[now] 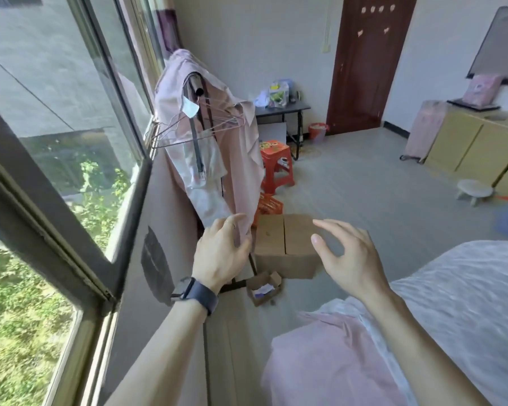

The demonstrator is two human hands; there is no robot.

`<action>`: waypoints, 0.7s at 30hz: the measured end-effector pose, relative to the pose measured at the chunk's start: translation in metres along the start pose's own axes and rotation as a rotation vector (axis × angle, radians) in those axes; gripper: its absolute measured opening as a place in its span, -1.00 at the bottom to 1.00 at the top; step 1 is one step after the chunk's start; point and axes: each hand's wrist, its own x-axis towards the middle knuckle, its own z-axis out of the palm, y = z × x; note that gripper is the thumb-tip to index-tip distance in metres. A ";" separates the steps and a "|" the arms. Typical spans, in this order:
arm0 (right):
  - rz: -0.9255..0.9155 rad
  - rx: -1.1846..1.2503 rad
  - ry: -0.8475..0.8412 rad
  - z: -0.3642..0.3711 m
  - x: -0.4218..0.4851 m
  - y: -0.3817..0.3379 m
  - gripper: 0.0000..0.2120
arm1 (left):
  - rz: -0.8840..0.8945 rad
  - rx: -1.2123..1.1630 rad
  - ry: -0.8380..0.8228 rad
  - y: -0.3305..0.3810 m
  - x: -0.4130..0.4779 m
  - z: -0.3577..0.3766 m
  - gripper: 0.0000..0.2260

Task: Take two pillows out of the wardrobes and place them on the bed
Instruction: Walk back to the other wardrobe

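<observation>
A pink pillow (332,361) lies at the near corner of the bed (467,303), which has a pale patterned cover, at the lower right. My left hand (222,253), with a dark watch on the wrist, is up in front of me, its fingers touching the hem of a pink cloth cover (241,159) draped over a clothes rack. My right hand (349,256) hovers open above the pillow, fingers spread, holding nothing. No second pillow is in sight.
A closed cardboard box (285,244) and a small open box (263,288) sit on the floor beside the bed. Orange stools (276,165) stand behind the rack. A window (56,142) fills the left. Yellow cabinets (475,145), a brown door (370,60) and a small white stool (475,190) lie farther off.
</observation>
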 end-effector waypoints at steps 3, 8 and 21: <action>0.026 -0.035 0.042 0.022 0.038 0.012 -0.64 | 0.030 -0.045 -0.038 -0.010 0.060 0.013 -0.60; 0.100 -0.095 0.086 0.055 0.101 0.052 -0.61 | 0.136 -0.055 -0.111 -0.016 0.162 0.055 -0.60; 0.392 -0.303 0.345 0.061 0.263 0.197 -0.67 | 0.448 -0.107 -0.372 0.072 0.431 0.210 -0.60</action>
